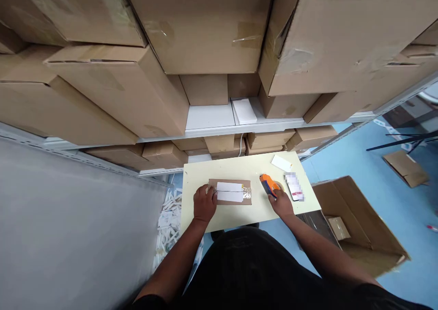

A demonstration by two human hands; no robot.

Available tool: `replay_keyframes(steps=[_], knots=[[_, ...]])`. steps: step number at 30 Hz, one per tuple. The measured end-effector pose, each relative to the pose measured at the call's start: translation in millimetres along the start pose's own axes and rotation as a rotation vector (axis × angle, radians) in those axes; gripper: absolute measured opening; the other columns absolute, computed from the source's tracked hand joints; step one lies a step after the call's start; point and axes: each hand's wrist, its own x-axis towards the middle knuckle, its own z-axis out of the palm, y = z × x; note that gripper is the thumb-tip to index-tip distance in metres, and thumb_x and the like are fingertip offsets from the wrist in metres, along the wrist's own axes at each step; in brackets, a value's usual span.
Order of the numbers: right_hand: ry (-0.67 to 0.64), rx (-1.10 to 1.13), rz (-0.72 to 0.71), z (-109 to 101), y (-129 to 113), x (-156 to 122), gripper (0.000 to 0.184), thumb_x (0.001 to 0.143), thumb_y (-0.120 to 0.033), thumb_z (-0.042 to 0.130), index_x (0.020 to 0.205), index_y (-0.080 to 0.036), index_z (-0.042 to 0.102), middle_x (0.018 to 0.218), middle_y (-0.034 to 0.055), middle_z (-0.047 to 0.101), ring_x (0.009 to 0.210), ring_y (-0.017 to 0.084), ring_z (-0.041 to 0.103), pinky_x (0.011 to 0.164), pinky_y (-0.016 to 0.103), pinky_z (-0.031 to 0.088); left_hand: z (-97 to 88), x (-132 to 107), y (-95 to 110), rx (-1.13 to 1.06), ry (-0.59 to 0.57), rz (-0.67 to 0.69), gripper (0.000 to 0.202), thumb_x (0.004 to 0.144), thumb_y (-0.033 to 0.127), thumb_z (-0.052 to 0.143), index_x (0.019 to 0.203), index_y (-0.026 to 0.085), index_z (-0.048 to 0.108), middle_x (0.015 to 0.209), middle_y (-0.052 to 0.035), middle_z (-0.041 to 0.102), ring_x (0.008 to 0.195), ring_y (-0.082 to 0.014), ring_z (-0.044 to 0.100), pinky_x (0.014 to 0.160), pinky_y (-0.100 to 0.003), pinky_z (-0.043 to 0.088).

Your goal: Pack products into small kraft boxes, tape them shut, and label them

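My left hand (204, 204) rests with curled fingers on the left end of a flat brown cardboard piece (247, 200) lying on a small pale yellow table (236, 166). Two white strips (230, 191) lie on the cardboard, with something silvery at their right end. My right hand (281, 202) is closed on an orange tape dispenser (268, 183) just right of the cardboard. A phone-like flat object (294, 186) lies to the right of the dispenser. A white card (281, 162) sits near the table's far right corner.
Large cardboard boxes (205, 27) fill shelves in front and above. An open carton (356, 228) stands on the blue floor at the right. White paper scraps (169, 219) litter the floor left of the table, beside a grey wall (68, 228).
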Motion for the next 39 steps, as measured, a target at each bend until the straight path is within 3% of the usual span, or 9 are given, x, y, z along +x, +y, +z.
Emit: replay_keyframes(steps=[4,8,11,15,20,26,29,34,39], knots=[[0.016,-0.236,0.078,19,7,24,0.027,0.085,-0.038,0.065,0.105,-0.022,0.070,0.118,0.0201,0.068,0.124,0.039,0.054,0.096,0.055,0.043,1.9,2,1,-0.059,-0.063,0.098,0.034,0.095,0.022,0.049,0.122,0.021,0.069,0.141,-0.0163,0.058,0.140,-0.0375,0.044,0.116,-0.060,0.037],[0.033,-0.337,0.095,27,-8,33,0.020,0.087,-0.033,0.060,0.097,-0.020,0.072,0.103,0.0196,0.072,0.118,0.039,0.057,0.095,0.055,0.042,6.5,3,4,-0.098,-0.067,0.069,0.038,0.094,0.018,0.046,0.124,0.019,0.068,0.142,-0.0158,0.057,0.141,-0.0349,0.043,0.118,-0.056,0.041],[0.001,-0.215,0.154,7,-15,30,0.025,0.086,-0.038,0.059,0.094,-0.017,0.071,0.090,0.0145,0.071,0.099,0.033,0.065,0.087,0.045,0.047,9.0,1,9,-0.074,-0.079,0.046,0.038,0.094,0.016,0.044,0.125,0.018,0.067,0.143,-0.0173,0.055,0.139,-0.0363,0.044,0.115,-0.056,0.044],[-0.022,0.276,0.239,-37,-25,22,0.028,0.087,-0.047,0.054,0.080,-0.021,0.064,0.065,-0.0005,0.062,0.066,0.021,0.059,0.063,0.030,0.045,9.4,-5,18,-0.055,-0.078,0.021,0.037,0.095,0.015,0.044,0.125,0.017,0.065,0.140,-0.0186,0.055,0.137,-0.0371,0.044,0.110,-0.055,0.048],[-0.051,0.590,0.071,-70,-79,24,0.053,0.087,-0.067,0.055,0.059,-0.023,0.044,0.052,-0.0047,0.044,0.054,0.014,0.041,0.053,0.027,0.034,9.7,-14,27,-0.011,-0.068,0.004,0.037,0.095,0.013,0.046,0.126,0.017,0.065,0.138,-0.0179,0.057,0.133,-0.0349,0.047,0.103,-0.050,0.052],[-0.338,0.469,-0.163,-48,-152,38,0.066,0.077,-0.080,0.061,0.052,-0.023,0.041,0.050,-0.0053,0.034,0.052,0.011,0.033,0.050,0.026,0.027,-4.7,-9,35,0.098,-0.052,-0.012,0.033,0.095,0.017,0.051,0.120,0.018,0.072,0.130,-0.0172,0.065,0.125,-0.0355,0.055,0.104,-0.055,0.046],[-0.382,0.409,-0.205,-32,-164,43,0.064,0.079,-0.077,0.062,0.051,-0.022,0.043,0.052,-0.0050,0.034,0.052,0.011,0.034,0.050,0.026,0.027,-19.7,4,33,-0.182,-0.146,-0.128,0.032,0.094,0.020,0.049,0.113,0.020,0.076,0.115,-0.0119,0.072,0.113,-0.0284,0.062,0.099,-0.043,0.050],[-0.394,0.356,-0.248,-22,-164,43,0.061,0.080,-0.073,0.062,0.052,-0.022,0.045,0.054,-0.0045,0.036,0.054,0.012,0.037,0.052,0.026,0.028,-27.3,22,31,-0.749,-0.311,-0.608,0.044,0.099,0.044,0.039,0.096,0.020,0.075,0.090,-0.0056,0.075,0.078,-0.0201,0.069,0.067,-0.030,0.053],[-0.426,0.257,-0.274,-20,-167,41,0.062,0.083,-0.074,0.058,0.053,-0.022,0.046,0.054,-0.0043,0.038,0.054,0.012,0.039,0.053,0.026,0.030,-14.3,19,35,-0.849,-0.366,-0.655,0.031,0.090,0.044,0.057,0.085,0.018,0.072,0.062,-0.0007,0.064,0.059,-0.0152,0.061,0.055,-0.024,0.042]])
